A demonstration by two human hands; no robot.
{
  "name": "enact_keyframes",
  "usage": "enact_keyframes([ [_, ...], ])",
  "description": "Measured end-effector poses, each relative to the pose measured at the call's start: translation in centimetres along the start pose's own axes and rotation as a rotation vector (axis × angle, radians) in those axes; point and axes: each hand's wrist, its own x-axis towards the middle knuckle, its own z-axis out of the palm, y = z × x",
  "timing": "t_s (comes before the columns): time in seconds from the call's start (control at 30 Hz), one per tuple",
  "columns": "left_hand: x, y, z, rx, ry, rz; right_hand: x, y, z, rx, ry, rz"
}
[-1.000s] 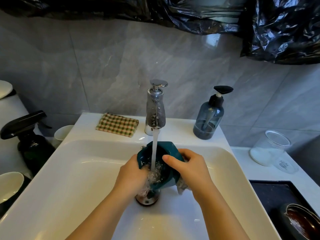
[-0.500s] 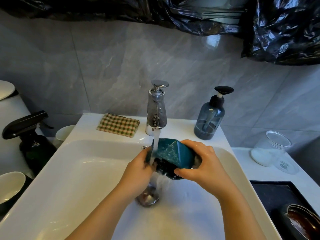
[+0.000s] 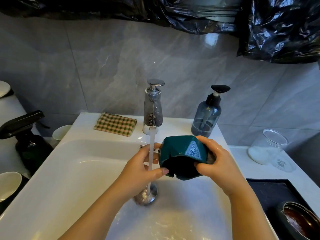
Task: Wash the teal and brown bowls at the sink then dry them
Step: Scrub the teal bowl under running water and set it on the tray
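- Rinsing appears to be the current step: the teal bowl [image 3: 183, 153] is held above the sink [image 3: 78, 170], tilted, just right of the water stream [image 3: 151, 153].
- Right hand [image 3: 220, 163]: wrapped round the bowl's right side, thumb on the rim.
- Left hand [image 3: 138, 168]: thumb and fingers pinch the left rim.
- Judged remaining: drying this bowl, then washing and drying the brown bowl [image 3: 301, 220] on the dark tray [image 3: 270, 193].
- Checked cloth [image 3: 115, 124]: folded on the ledge.

A single wide-angle view, worn on the head, looks forward and down from close above the grip of the left hand [image 3: 138, 168] and right hand [image 3: 218, 163] on the teal bowl [image 3: 180, 148]; the sink [image 3: 78, 170] spreads below the grip; the wall [image 3: 103, 66] rises beyond it.
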Motion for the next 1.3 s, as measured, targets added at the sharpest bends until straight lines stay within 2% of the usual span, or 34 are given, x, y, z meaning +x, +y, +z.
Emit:
enact_keyframes([
  [0.27, -0.4, 0.1, -0.6, 0.005, -0.083, 0.032, -0.2, -0.3, 0.0, 0.027, -0.044, -0.011],
  [0.4, -0.5, 0.0, -0.8, 0.096, -0.01, 0.182, -0.7, -0.6, 0.1, -0.132, -0.031, -0.038],
  [0.57, -0.8, 0.0, -0.2, 0.318, 0.115, 0.335, -1.4, -0.7, 0.8, -0.29, 0.113, -0.137],
  [0.67, -1.0, -0.1, 0.1, 0.365, 0.144, 0.373, -1.6, -0.1, 0.9, -0.298, 0.148, -0.12],
  [0.9, -1.2, -0.2, 1.5, 0.484, 0.167, 0.403, -1.6, 1.4, 0.1, -0.245, 0.11, -0.06],
  [1.03, -1.2, -0.5, 1.8, 0.59, 0.274, 0.5, -1.7, 1.5, 0.2, -0.235, 0.191, -0.071],
  [1.17, -1.2, -0.3, 1.3, 0.727, 0.261, 0.559, -2.3, 0.8, 0.5, -0.193, 0.224, -0.049],
  [1.23, -1.5, 0.5, 1.3, 0.703, 0.242, 0.541, -2.8, 0.5, 0.2, -0.212, 0.263, -0.047],
  [1.3, -1.9, 1.5, 1.4, 0.686, 0.222, 0.52, -3.4, 0.0, -0.3, -0.225, 0.228, -0.012],
])
